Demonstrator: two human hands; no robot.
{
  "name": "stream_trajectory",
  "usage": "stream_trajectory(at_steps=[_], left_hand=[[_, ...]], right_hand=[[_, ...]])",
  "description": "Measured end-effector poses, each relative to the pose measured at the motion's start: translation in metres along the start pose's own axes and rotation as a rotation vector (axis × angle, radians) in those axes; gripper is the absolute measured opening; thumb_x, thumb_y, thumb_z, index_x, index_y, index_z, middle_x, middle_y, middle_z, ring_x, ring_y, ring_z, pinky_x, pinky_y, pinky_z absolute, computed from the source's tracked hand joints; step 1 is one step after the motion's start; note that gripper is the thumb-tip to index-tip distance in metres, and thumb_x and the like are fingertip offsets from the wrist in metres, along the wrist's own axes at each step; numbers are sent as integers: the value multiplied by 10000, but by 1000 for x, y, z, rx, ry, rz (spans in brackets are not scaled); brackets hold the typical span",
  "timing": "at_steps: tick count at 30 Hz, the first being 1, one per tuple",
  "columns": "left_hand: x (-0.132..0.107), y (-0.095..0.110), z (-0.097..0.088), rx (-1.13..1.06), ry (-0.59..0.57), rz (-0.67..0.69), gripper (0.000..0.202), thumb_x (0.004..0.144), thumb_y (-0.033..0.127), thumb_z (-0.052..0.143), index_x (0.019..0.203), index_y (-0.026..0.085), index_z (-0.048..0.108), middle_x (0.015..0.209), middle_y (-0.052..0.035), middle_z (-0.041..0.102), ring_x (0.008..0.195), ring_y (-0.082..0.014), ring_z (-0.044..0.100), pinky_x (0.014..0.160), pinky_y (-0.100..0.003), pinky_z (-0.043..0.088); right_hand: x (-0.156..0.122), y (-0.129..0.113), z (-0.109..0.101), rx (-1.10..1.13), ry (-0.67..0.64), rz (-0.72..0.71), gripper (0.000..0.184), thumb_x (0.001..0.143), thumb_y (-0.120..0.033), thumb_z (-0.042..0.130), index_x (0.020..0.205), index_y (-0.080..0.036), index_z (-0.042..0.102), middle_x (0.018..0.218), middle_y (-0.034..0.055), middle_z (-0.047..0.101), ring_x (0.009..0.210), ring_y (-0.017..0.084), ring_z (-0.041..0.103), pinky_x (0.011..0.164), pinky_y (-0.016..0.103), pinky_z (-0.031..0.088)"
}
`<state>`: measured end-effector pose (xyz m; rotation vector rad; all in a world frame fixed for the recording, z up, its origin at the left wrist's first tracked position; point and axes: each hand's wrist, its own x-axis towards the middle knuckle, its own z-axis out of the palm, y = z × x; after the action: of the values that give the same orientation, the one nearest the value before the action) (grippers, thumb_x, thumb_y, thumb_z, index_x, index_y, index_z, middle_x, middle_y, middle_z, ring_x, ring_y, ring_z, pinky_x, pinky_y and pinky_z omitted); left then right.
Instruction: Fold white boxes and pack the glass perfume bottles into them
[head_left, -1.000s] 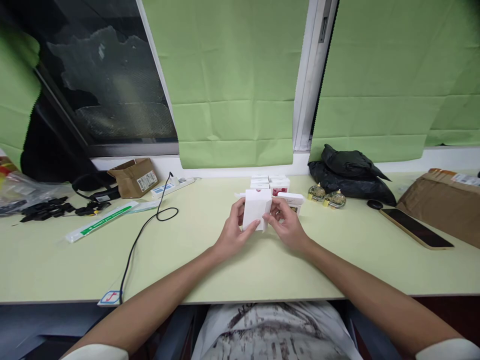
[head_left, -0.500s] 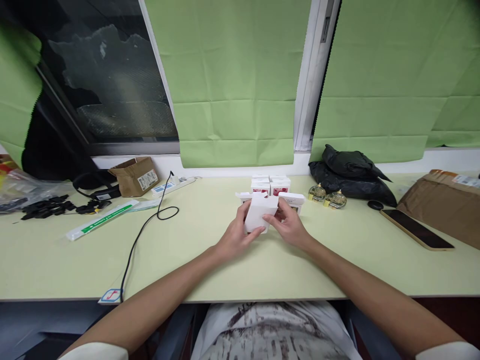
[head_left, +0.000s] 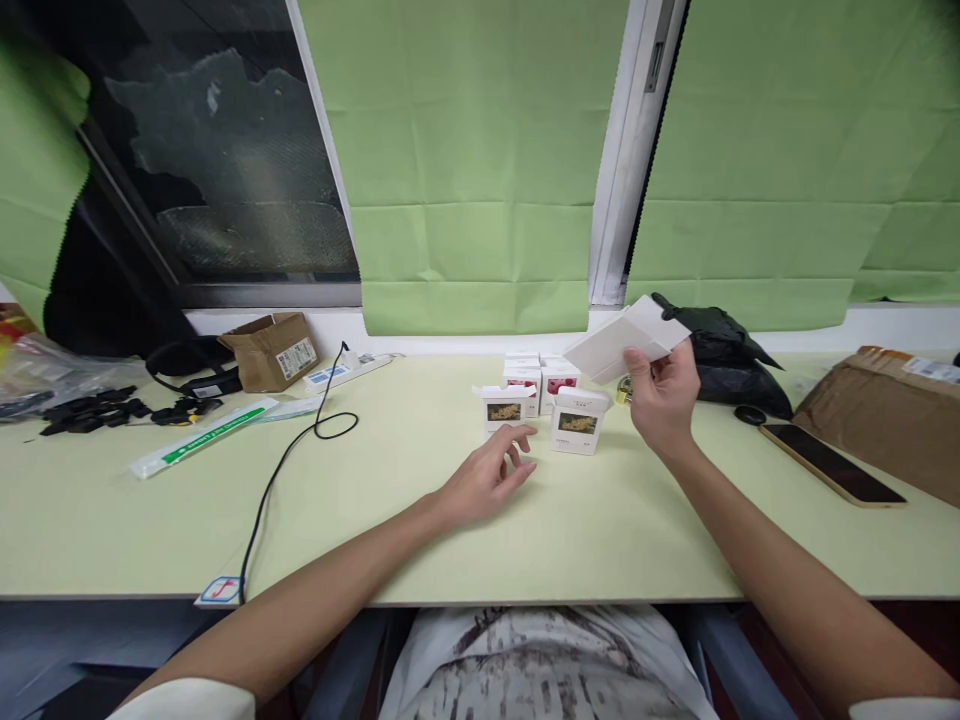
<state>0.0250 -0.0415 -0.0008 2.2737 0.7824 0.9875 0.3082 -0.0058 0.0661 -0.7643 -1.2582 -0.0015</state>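
Raised at the right, my right hand [head_left: 666, 398] grips a small white carton [head_left: 626, 340], tilted and held above the table. My left hand [head_left: 491, 475] is empty, its fingers apart and slightly curled over the tabletop. Just beyond its fingers stands a white box with a yellow picture [head_left: 504, 411], its lower part hidden by the hand. A second picture box [head_left: 577, 422] stands to the right of that hand, its top flap raised. Behind these are white boxes with red pictures [head_left: 523, 378], standing close together.
Partly hidden gold-coloured bottles [head_left: 623, 390] and black plastic bags [head_left: 720, 350] lie behind my right hand. Farther right are a phone [head_left: 832, 465] and a brown package [head_left: 885, 420]. A black cable [head_left: 277, 480] runs across the left side, near an open cardboard box [head_left: 271, 355].
My right hand has lifted the white carton up and to the right. The left hand has let go of it and opened. Two picture boxes now show fully or partly.
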Motion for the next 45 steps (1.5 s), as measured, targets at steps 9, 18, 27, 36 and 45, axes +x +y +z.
stream_trajectory(at_steps=[9, 18, 27, 36, 45], left_hand=[[5, -3, 4, 108, -82, 63, 498, 1056, 372, 539, 1540, 328, 432, 1498, -118, 503, 1036, -195, 664, 767, -327, 621], [10, -6, 11, 114, -155, 50, 576, 1039, 381, 583, 1589, 399, 413, 1755, -109, 208, 1036, -203, 710, 861, -388, 642], [13, -8, 9, 91, -169, 14, 547, 1064, 324, 539, 1584, 401, 387, 1778, -93, 119, 1025, -162, 700, 856, -344, 645], [15, -15, 7, 147, -173, 57, 474, 1081, 231, 475, 1536, 365, 487, 1736, -121, 232, 949, -149, 724, 993, -385, 604], [17, -16, 7, 258, -143, 155, 512, 1066, 145, 446, 1527, 359, 516, 1630, -110, 377, 1028, -174, 698, 1006, -382, 592]], right_hand=[[-16, 35, -3, 120, -55, 164, 498, 966, -552, 676, 1320, -232, 535, 1197, 109, 686, 988, 233, 720, 732, 362, 664], [-30, 29, -3, 166, -110, 225, 429, 970, -508, 686, 1266, -253, 510, 1078, 75, 680, 814, 214, 726, 556, 312, 655], [-51, 28, 6, 249, -126, 245, 405, 989, -488, 668, 1258, -256, 471, 1163, 103, 675, 968, 238, 736, 656, 334, 682], [-66, 27, 11, 179, -92, 145, 336, 1006, -454, 662, 1202, -249, 482, 1051, 87, 680, 935, 213, 716, 763, 319, 658], [-74, 19, 14, 271, -127, 213, 390, 1004, -459, 662, 1266, -276, 438, 1066, 69, 646, 765, 186, 697, 499, 260, 628]])
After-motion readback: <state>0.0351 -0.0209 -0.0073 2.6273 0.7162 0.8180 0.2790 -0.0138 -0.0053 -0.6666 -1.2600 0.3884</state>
